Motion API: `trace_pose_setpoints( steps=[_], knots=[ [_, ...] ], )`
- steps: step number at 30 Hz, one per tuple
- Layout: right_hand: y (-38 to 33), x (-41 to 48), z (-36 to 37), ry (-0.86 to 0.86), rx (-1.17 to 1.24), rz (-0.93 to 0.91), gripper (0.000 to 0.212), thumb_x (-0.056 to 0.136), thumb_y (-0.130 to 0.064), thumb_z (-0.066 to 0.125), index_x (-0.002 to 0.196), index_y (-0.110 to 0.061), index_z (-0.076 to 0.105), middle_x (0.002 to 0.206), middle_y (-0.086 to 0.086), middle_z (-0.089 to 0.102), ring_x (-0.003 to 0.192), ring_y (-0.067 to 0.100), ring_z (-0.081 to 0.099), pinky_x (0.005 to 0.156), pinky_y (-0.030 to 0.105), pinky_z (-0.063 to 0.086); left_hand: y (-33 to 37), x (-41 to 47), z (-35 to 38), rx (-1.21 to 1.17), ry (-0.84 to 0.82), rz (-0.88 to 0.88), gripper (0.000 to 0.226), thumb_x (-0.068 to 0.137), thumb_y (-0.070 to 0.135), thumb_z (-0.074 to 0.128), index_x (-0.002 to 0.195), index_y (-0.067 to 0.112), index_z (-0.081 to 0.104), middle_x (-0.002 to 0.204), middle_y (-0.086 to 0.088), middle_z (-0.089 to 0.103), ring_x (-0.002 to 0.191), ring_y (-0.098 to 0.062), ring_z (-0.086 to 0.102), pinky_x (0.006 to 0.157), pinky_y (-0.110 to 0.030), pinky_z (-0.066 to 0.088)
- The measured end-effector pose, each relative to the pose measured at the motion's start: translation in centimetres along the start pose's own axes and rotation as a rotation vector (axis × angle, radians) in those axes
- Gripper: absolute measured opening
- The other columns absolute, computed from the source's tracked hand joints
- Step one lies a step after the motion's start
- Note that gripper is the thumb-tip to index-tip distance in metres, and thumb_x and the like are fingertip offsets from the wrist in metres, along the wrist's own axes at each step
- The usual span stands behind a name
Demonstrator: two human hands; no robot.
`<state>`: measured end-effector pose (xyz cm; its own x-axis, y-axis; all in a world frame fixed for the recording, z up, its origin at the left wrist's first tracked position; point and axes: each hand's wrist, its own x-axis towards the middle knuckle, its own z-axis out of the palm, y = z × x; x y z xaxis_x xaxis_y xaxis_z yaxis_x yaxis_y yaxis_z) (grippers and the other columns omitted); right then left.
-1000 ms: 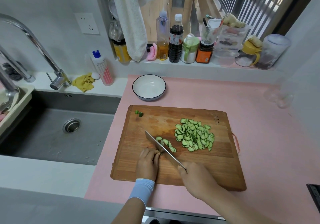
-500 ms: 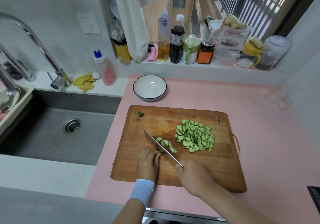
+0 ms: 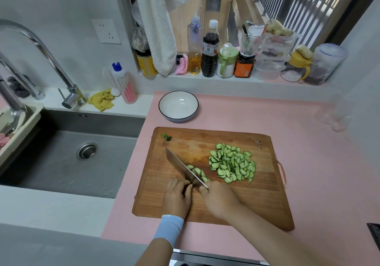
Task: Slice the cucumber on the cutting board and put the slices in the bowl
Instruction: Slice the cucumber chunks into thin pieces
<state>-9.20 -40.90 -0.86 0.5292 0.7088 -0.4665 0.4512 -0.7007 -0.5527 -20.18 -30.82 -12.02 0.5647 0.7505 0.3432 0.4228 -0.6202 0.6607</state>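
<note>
The right hand [image 3: 220, 200] grips the knife [image 3: 183, 168], so tuck the left hand's [image 3: 176, 199] curled fingers [image 3: 181, 183] back, pinning the cucumber stub apparently hidden beneath.

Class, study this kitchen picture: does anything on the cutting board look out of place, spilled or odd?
Only a small thing: two cucumber end bits lie at the far left corner of the cutting board, apart from the slice pile. Nothing is spilled or damaged.

Left hand [image 3: 177, 199] curled, right hand [image 3: 221, 201] clenched, forearms converging
</note>
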Motion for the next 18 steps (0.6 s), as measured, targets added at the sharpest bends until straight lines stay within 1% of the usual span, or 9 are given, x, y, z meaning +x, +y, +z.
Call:
trace_pose_setpoints(
  steps=[3,5,7,10,13,15,18],
  knots=[
    [1.1,0.0,-0.7,-0.03,0.076,0.029,0.035,0.1,-0.034,0.049,0.069,-0.02,0.054,0.069,-0.003,0.059,0.069,0.021,0.055,0.062,0.032,0.038,0.2,0.2,-0.1,0.001,-0.034,0.011,0.019,0.074,0.0,0.08,0.08,0.014,0.069,0.081,0.004,0.061,0.082,-0.01,0.052,0.084,-0.008,0.035],
    [1.9,-0.2,-1.5,-0.026,0.128,0.035,0.037,0.101,-0.032,0.05,0.066,-0.018,0.051,0.061,-0.005,0.054,0.061,0.016,0.051,0.058,0.031,0.035,0.3,0.4,0.0,0.006,-0.059,0.011,0.018,0.076,0.001,0.079,0.08,0.016,0.068,0.081,0.006,0.06,0.083,-0.009,0.05,0.084,-0.009,0.035],
    [2.4,-0.4,-2.7,-0.014,0.175,0.043,0.036,0.102,-0.032,0.05,0.069,-0.018,0.054,0.058,-0.005,0.051,0.053,0.013,0.048,0.05,0.028,0.035,0.3,0.9,0.2,0.031,-0.089,0.014,0.016,0.077,0.004,0.079,0.082,0.017,0.07,0.083,0.007,0.06,0.083,-0.01,0.049,0.083,-0.012,0.036],
    [3.0,-0.2,-4.3,-0.054,0.371,0.109,0.031,0.103,-0.032,0.049,0.08,-0.014,0.059,0.061,0.004,0.049,0.043,0.017,0.043,0.04,0.025,0.037,0.5,1.9,0.5,0.047,-0.099,0.005,0.015,0.079,0.006,0.077,0.086,0.018,0.072,0.086,0.008,0.062,0.085,-0.009,0.05,0.083,-0.012,0.036],
    [3.3,-0.1,-5.1,-0.116,0.532,0.164,0.026,0.104,-0.03,0.049,0.092,-0.01,0.059,0.058,0.003,0.041,0.037,0.014,0.033,0.041,0.022,0.032,1.7,2.8,0.1,-0.037,-0.08,-0.02,0.013,0.084,0.012,0.073,0.095,0.018,0.069,0.094,0.009,0.063,0.091,-0.009,0.054,0.086,-0.015,0.04],
    [3.3,-0.2,-5.4,-0.136,0.576,0.178,0.023,0.103,-0.029,0.049,0.09,-0.013,0.056,0.056,0.001,0.039,0.037,0.014,0.03,0.042,0.022,0.031,2.8,2.9,0.2,-0.068,-0.093,0.026,0.015,0.084,0.014,0.072,0.099,0.018,0.069,0.098,0.01,0.063,0.095,-0.005,0.053,0.089,-0.011,0.038],
    [3.4,-0.1,-5.6,-0.139,0.594,0.172,0.022,0.103,-0.028,0.049,0.086,-0.015,0.052,0.053,0.001,0.039,0.036,0.015,0.031,0.043,0.022,0.032,3.7,3.3,0.7,-0.05,-0.109,0.07,0.013,0.083,0.013,0.073,0.095,0.017,0.069,0.095,0.01,0.062,0.092,-0.004,0.052,0.086,-0.006,0.035]
  ],
)
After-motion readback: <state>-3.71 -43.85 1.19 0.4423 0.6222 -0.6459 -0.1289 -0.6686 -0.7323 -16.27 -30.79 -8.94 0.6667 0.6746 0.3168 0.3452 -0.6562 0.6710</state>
